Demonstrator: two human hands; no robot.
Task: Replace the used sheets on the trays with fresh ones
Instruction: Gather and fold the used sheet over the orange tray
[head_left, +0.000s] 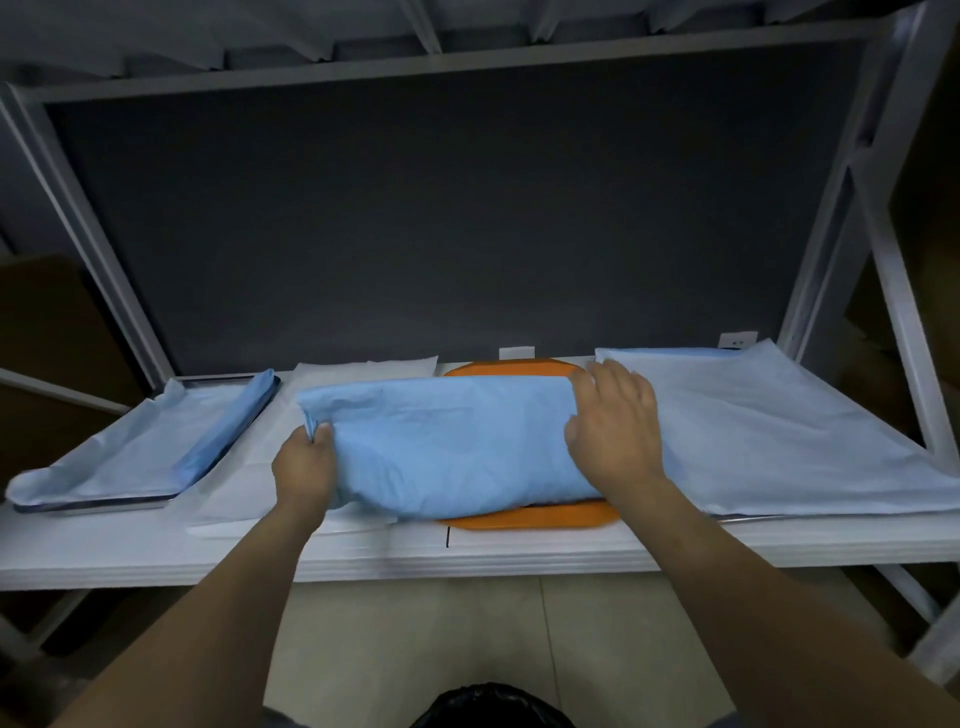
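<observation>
Left hand (305, 467) pinches blue sheet (447, 441) corner; right hand (615, 421), fingers spread, presses it over orange tray (524, 517), apparently to steady it.

No writing here can be read. A small white middle tag (517, 352) stands at the back of the desk (519, 551), behind the orange tray (519, 368). The right tag (737, 340) bears tiny dark specks, too small to make out.
</observation>
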